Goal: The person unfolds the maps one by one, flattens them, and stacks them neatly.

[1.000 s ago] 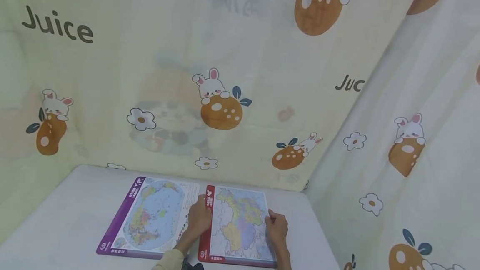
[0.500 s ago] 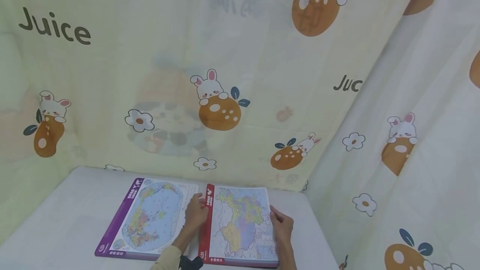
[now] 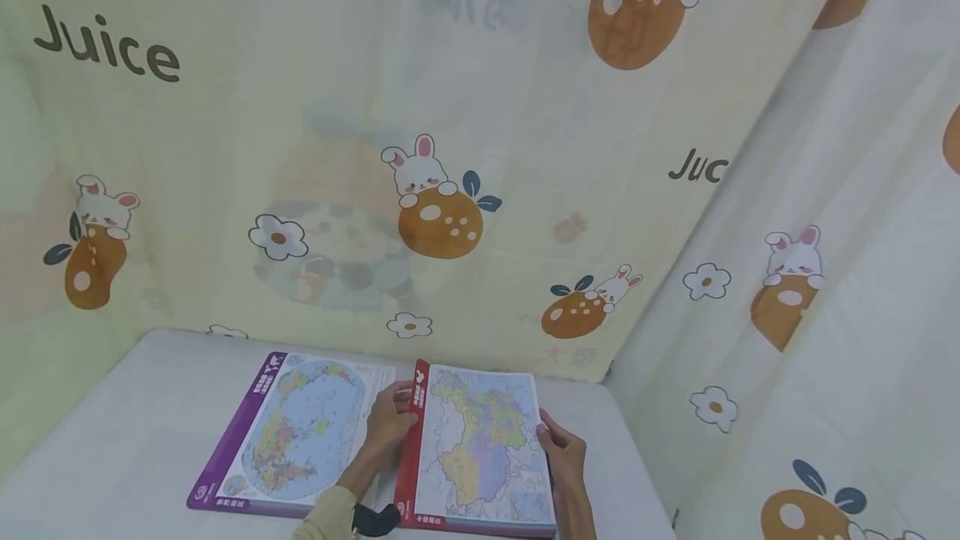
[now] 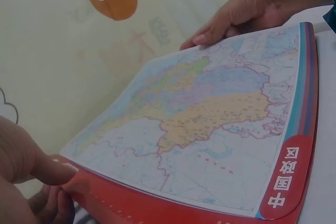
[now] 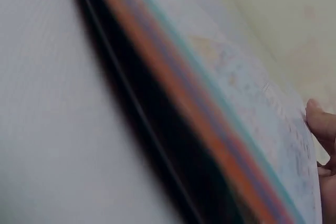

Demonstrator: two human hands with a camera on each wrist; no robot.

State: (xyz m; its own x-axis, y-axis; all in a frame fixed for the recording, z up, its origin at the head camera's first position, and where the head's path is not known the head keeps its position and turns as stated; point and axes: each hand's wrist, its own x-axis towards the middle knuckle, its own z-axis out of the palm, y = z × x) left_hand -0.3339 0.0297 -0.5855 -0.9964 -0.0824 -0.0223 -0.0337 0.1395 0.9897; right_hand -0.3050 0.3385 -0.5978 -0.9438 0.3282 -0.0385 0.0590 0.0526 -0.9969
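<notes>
A China map (image 3: 480, 448) with a red left border lies in front of me, between both hands. My left hand (image 3: 392, 417) holds its red edge, thumb on top and fingers below in the left wrist view. On the opposite side, my right hand (image 3: 564, 450) grips the right edge, with its thumb (image 4: 202, 39) lying on the margin. The near edge carries teal, purple and orange stripes. A dark gap shows under that edge in the right wrist view. Left of it lies a world map (image 3: 303, 432) with a purple border, partly covered by my left forearm.
Both maps are on a white table (image 3: 97, 448). A pale curtain (image 3: 337, 107) printed with rabbits, fruit and flowers hangs right behind the table, and another curtain (image 3: 750, 290) closes off the right side. A black strap (image 3: 377, 519) is on my left wrist.
The China map's red border has tilted up slightly and shifted a little left at its near end. Both hands stay at its sides; the right hand has moved slightly right.
</notes>
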